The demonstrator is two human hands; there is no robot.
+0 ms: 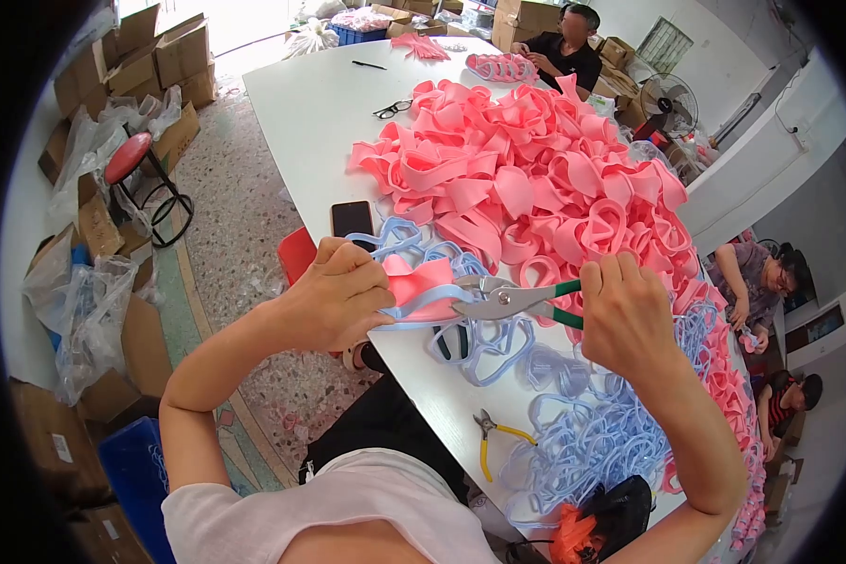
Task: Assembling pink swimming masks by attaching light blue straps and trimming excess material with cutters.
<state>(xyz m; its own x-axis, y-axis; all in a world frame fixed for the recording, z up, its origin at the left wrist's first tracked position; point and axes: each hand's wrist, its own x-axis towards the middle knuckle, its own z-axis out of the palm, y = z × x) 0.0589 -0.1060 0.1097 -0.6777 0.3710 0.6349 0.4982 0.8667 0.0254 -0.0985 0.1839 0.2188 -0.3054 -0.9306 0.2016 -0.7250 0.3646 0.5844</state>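
Observation:
My left hand (343, 291) is closed on a soft pink band (421, 282) with a light-blue strap (418, 303) along it, held above the near edge of the table. In my right hand (627, 310) I grip metal pliers (508, 299) by their green handles. Their wide silver jaws point left and meet the right end of the band and strap. Whether the jaws are fully closed I cannot tell. Under and behind the band lie more light-blue loops (498, 352). A large heap of pink bands (536, 179) spreads beyond my hands.
The white table (296, 103) also bears a phone (352, 219), eyeglasses (392, 109), yellow-handled pliers (493, 437), a tangle of light-blue straps (597, 442) and a black bag (620, 508). Other people (573, 52) sit around it. Boxes (183, 56) and a red stool (129, 158) stand left.

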